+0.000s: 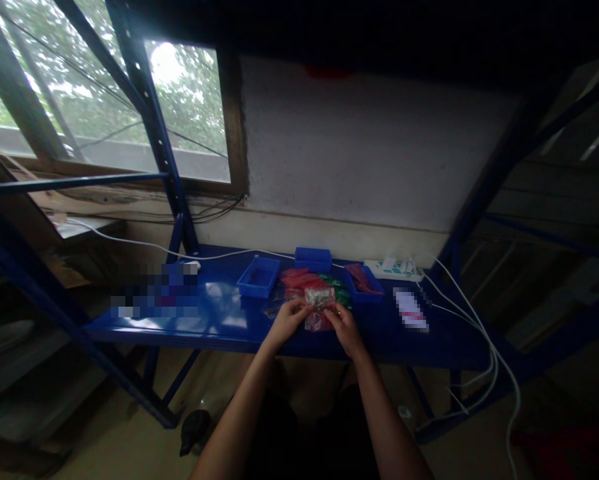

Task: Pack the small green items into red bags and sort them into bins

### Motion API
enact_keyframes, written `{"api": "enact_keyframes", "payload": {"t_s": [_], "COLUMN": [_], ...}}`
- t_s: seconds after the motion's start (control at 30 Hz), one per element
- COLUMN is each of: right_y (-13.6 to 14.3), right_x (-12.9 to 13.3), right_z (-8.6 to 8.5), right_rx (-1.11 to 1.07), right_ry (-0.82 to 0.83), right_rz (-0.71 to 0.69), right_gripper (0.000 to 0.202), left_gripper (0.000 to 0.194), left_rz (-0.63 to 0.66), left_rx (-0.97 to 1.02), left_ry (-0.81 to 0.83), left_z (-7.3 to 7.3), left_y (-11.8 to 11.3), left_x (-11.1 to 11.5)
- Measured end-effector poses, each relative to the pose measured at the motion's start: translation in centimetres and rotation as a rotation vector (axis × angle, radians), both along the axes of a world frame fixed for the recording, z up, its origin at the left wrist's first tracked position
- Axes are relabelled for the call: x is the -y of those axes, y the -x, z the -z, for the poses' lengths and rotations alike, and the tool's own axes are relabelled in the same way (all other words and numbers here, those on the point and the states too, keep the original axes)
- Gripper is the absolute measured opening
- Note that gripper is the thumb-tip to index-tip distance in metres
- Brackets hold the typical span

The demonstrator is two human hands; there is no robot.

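Between my two hands is a small clear plastic bag [319,298] with something silvery in its upper part and a reddish lower part. My left hand [290,315] pinches its left side, and my right hand [344,323] has its fingers closed on the right side. Just beyond the bag lie a pile of red packets [299,279] and some green packets [337,288], partly covered by the bag and my fingers. What is inside the bag is too small to make out.
Three blue bins stand around the pile: a left bin [258,277], a back bin [313,259] and a right bin [363,293] holding red packets. A power strip [393,268] with white cables sits at the back right of the blue table [179,323]. Blue rack posts rise on both sides.
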State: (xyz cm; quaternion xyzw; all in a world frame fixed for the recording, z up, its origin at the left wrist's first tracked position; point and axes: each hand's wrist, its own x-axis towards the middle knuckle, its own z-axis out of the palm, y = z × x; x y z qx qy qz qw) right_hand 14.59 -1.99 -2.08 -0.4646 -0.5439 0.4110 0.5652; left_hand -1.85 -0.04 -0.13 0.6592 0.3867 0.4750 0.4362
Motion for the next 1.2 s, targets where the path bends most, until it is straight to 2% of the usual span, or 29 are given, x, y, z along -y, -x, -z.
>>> {"api": "enact_keyframes", "payload": {"t_s": [0.23, 0.47, 0.7, 1.03, 1.2], "right_y": [0.37, 0.27, 0.34, 0.29, 0.39], "right_x": [0.16, 0.03, 0.19, 0.07, 0.27], "right_z": [-0.44, -0.34, -0.41, -0.15, -0.30], "right_rx": [-0.051, 0.000, -0.005, 0.022, 0.032], "right_ry": [0.025, 0.010, 0.028, 0.025, 0.037], "right_rz": [-0.085, -0.047, -0.073, -0.059, -0.094], "right_gripper": [0.030, 0.029, 0.029, 0.027, 0.030], "left_gripper": [0.028, 0.030, 0.030, 0.034, 0.034], "left_rz": [0.038, 0.051, 0.039, 0.069, 0.086], "left_rx": [0.012, 0.031, 0.030, 0.013, -0.003], "left_ry": [-0.010, 0.017, 0.008, 0.009, 0.000], "left_z": [0.46, 0.31, 0.60, -0.26, -0.16], "left_y": [0.14, 0.04, 0.08, 0.11, 0.15], "left_x": [-0.26, -0.26, -0.32, 0.17, 0.28]}}
